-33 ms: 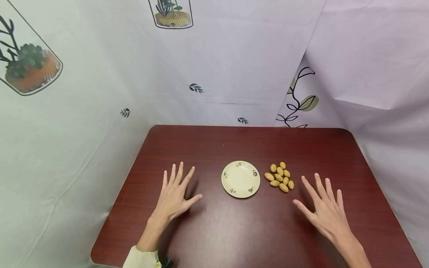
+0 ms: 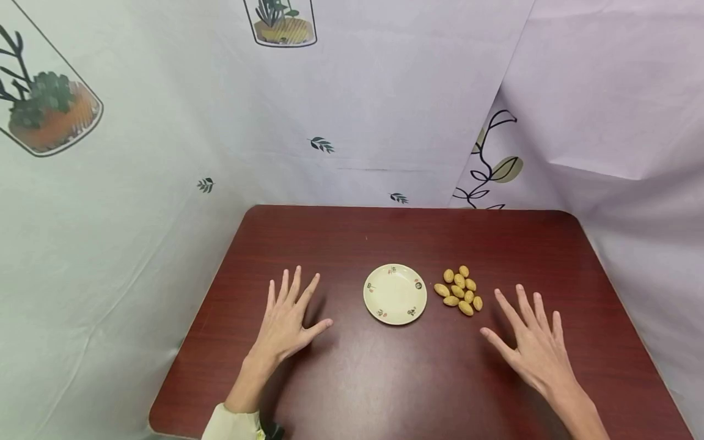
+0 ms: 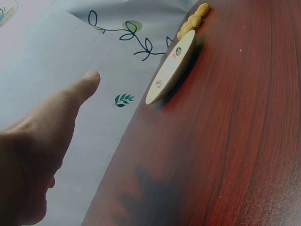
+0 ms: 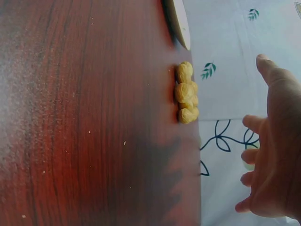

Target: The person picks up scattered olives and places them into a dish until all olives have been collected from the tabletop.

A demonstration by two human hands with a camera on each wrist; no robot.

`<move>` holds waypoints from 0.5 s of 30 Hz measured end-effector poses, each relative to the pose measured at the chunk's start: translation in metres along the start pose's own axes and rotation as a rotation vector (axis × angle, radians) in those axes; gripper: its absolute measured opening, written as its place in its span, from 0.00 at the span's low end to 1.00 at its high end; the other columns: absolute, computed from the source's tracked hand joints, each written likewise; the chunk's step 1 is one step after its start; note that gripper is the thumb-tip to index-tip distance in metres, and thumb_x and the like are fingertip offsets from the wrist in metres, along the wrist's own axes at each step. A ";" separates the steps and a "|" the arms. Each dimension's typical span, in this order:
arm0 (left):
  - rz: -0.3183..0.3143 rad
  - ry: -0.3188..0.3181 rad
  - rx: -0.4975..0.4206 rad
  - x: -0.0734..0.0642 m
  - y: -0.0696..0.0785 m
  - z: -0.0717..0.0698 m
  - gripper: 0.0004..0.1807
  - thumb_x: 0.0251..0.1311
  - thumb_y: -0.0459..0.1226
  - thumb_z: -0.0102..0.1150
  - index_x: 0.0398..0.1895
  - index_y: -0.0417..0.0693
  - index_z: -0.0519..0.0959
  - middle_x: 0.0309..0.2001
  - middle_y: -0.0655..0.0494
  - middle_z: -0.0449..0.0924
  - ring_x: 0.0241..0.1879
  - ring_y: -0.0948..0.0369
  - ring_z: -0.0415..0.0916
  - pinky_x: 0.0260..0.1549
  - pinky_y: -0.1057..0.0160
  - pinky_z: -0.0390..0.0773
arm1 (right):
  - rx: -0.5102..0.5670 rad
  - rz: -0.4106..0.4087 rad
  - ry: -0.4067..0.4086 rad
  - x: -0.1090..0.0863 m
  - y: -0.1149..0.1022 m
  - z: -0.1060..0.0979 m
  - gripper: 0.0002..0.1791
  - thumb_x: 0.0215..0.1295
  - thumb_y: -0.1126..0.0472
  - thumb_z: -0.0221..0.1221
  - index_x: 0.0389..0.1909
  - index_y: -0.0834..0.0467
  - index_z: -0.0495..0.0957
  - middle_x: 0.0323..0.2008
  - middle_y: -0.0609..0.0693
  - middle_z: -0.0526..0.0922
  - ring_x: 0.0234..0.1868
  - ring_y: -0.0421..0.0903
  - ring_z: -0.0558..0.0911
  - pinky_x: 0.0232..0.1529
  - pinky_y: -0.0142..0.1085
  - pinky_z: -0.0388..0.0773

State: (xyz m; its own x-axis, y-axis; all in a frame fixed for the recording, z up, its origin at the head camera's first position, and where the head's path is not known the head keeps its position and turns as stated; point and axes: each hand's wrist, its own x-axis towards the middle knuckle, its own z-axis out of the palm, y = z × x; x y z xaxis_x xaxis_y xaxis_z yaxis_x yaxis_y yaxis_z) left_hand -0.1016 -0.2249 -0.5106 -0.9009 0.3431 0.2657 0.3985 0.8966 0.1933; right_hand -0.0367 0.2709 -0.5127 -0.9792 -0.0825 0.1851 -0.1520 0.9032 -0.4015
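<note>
A small cream plate (image 2: 395, 294) with little printed motifs round its rim lies near the middle of the table. Just right of it sits a cluster of several yellow-brown, wrinkled oval pieces (image 2: 458, 291), resembling preserved olives. My left hand (image 2: 286, 324) is spread over the table to the left of the plate, holding nothing. To the right of the pieces my right hand (image 2: 536, 348) is likewise spread, fingers apart and nothing in it. Both hands cast shadows below them. In the right wrist view the oval pieces (image 4: 186, 94) appear beyond the table surface, left of the hand.
The dark red wood-grain table (image 2: 374, 391) has rounded corners. A pale cloth (image 2: 357, 110) printed with plants and leaves hangs behind it and along both sides. A light sleeve (image 2: 232, 423) covers the left forearm.
</note>
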 end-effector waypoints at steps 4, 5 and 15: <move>-0.003 -0.009 -0.011 -0.001 0.000 0.001 0.55 0.60 0.71 0.62 0.87 0.60 0.57 0.85 0.37 0.46 0.83 0.37 0.41 0.75 0.27 0.41 | 0.011 0.012 -0.014 -0.001 0.000 0.001 0.49 0.72 0.35 0.62 0.87 0.40 0.51 0.86 0.60 0.44 0.85 0.66 0.38 0.76 0.71 0.28; -0.007 -0.013 -0.018 -0.001 0.000 0.001 0.55 0.61 0.71 0.62 0.86 0.60 0.57 0.85 0.38 0.46 0.83 0.37 0.40 0.75 0.28 0.40 | 0.020 0.018 -0.018 -0.001 0.000 0.001 0.49 0.72 0.35 0.62 0.87 0.41 0.51 0.86 0.60 0.44 0.85 0.66 0.39 0.76 0.71 0.29; -0.039 -0.032 -0.115 0.003 0.006 0.006 0.60 0.63 0.67 0.64 0.88 0.49 0.48 0.85 0.40 0.44 0.85 0.44 0.40 0.77 0.33 0.46 | 0.167 0.053 0.028 0.007 0.002 0.012 0.54 0.69 0.43 0.70 0.84 0.64 0.53 0.81 0.67 0.56 0.79 0.70 0.59 0.69 0.70 0.60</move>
State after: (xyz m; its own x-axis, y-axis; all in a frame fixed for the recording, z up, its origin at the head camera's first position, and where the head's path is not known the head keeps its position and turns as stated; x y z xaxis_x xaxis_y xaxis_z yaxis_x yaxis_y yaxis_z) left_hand -0.1029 -0.2172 -0.5144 -0.9205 0.3189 0.2258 0.3783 0.8719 0.3108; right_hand -0.0450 0.2670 -0.5227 -0.9828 -0.0226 0.1831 -0.1223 0.8230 -0.5548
